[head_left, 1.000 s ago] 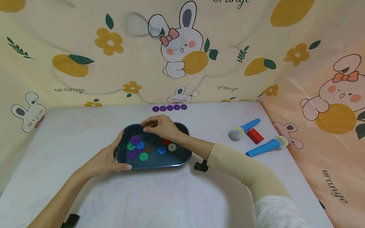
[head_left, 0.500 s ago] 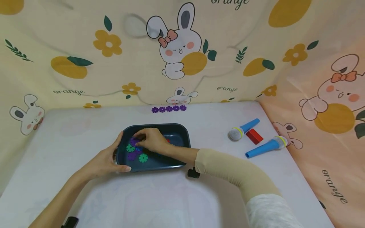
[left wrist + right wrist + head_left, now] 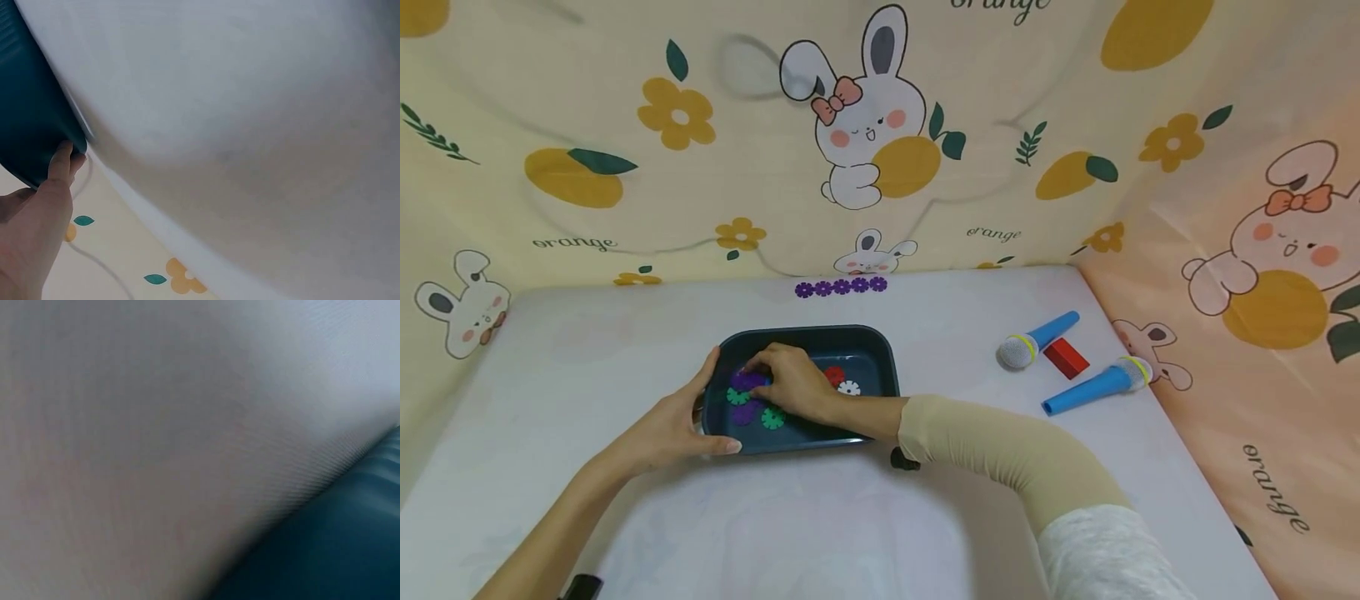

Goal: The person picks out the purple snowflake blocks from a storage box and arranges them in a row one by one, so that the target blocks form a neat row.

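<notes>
A dark blue tray [image 3: 876, 354] holds several notched plastic snowflake discs. My left hand [image 3: 673, 423] grips the tray's left end, thumb at the front rim and fingers behind; the left wrist view shows that hand [image 3: 40, 219] against the tray's outer wall [image 3: 34, 94]. Inside the tray, my right hand [image 3: 793, 385] pinches a purple snowflake disc [image 3: 747, 381] between thumb and fingertips. Close by lie a green disc [image 3: 772, 418] and another purple one [image 3: 743, 414]. A red disc [image 3: 834, 376] and a white disc [image 3: 848, 388] show beyond the right wrist. The right wrist view catches only tabletop and tray wall.
Behind the tray, a row of several purple discs [image 3: 842, 286] runs along the table's back edge. Two blue toy microphones [image 3: 1097, 388] and a red block [image 3: 1066, 358] lie at the right. Printed cloth [image 3: 1000, 167] hangs behind the white table.
My right hand has come from the tray's far rim down and left to the purple discs, and its fingers have closed at one. The left hand keeps its hold on the tray.
</notes>
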Action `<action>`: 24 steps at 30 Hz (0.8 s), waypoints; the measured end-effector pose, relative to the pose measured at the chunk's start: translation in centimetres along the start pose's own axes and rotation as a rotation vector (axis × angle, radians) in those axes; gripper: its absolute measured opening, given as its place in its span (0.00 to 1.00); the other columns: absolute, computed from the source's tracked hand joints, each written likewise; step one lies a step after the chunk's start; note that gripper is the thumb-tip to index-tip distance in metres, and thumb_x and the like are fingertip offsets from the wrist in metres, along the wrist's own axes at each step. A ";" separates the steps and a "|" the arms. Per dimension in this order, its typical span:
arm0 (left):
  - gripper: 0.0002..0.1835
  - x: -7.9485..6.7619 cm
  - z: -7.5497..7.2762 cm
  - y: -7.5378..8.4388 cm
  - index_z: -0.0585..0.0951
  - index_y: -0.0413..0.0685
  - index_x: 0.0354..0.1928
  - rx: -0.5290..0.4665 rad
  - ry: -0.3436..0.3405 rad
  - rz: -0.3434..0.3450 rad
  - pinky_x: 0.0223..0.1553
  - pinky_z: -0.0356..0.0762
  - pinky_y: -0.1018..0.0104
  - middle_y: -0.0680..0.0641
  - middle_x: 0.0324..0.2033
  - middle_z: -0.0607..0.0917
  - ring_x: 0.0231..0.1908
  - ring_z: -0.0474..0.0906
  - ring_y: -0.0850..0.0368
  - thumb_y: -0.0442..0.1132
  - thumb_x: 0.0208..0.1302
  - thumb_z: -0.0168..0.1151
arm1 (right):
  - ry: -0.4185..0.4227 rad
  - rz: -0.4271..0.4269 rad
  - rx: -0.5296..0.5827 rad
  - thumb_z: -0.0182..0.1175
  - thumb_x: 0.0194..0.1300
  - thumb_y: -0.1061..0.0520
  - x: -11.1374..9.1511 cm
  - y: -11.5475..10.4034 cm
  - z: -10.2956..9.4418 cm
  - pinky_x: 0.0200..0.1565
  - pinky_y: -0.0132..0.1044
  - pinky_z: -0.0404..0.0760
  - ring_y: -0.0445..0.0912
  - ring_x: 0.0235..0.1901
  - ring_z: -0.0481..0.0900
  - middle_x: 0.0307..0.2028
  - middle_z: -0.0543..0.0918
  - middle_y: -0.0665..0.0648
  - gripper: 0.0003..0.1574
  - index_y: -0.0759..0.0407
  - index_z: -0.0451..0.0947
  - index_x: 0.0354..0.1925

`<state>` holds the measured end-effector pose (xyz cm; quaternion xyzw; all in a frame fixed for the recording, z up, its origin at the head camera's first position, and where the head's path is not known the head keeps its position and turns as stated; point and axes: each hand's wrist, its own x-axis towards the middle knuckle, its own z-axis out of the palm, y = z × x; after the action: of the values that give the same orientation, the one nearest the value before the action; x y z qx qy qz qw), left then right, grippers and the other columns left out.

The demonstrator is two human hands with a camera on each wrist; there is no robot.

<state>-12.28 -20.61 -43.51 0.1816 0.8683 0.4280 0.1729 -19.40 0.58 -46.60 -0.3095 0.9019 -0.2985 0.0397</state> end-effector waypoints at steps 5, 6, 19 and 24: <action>0.70 -0.1 0.0 0.0 0.31 0.54 0.79 0.015 0.015 0.010 0.59 0.70 0.37 0.24 0.73 0.50 0.63 0.66 0.26 0.52 0.52 0.78 | -0.010 0.006 0.037 0.75 0.57 0.53 0.0 -0.2 -0.1 0.46 0.21 0.74 0.36 0.43 0.77 0.43 0.83 0.49 0.21 0.53 0.85 0.50; 0.70 -0.1 0.0 0.0 0.31 0.54 0.79 0.021 0.017 0.010 0.59 0.69 0.36 0.24 0.73 0.50 0.64 0.65 0.26 0.52 0.52 0.78 | -0.014 0.004 0.053 0.75 0.56 0.53 0.0 -0.2 -0.2 0.45 0.20 0.74 0.36 0.42 0.77 0.43 0.83 0.49 0.21 0.53 0.85 0.49; 0.70 0.1 0.0 0.0 0.33 0.51 0.79 0.051 0.023 0.003 0.61 0.65 0.34 0.25 0.72 0.52 0.66 0.62 0.26 0.53 0.51 0.78 | -0.035 0.011 0.226 0.75 0.57 0.57 -0.5 -0.3 -2.1 0.37 0.18 0.77 0.35 0.34 0.80 0.40 0.81 0.53 0.19 0.57 0.87 0.48; 0.70 0.0 0.0 -0.2 0.32 0.51 0.79 0.038 0.016 -0.002 0.60 0.67 0.35 0.25 0.73 0.52 0.65 0.65 0.26 0.53 0.51 0.78 | -0.033 0.029 0.279 0.73 0.58 0.57 -1.2 -0.3 -3.2 0.39 0.20 0.78 0.37 0.37 0.82 0.42 0.81 0.51 0.18 0.57 0.87 0.49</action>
<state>-12.34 -20.68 -43.70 0.1807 0.8778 0.4128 0.1627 -19.12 2.74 -43.93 -0.2926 0.8553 -0.4153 0.1015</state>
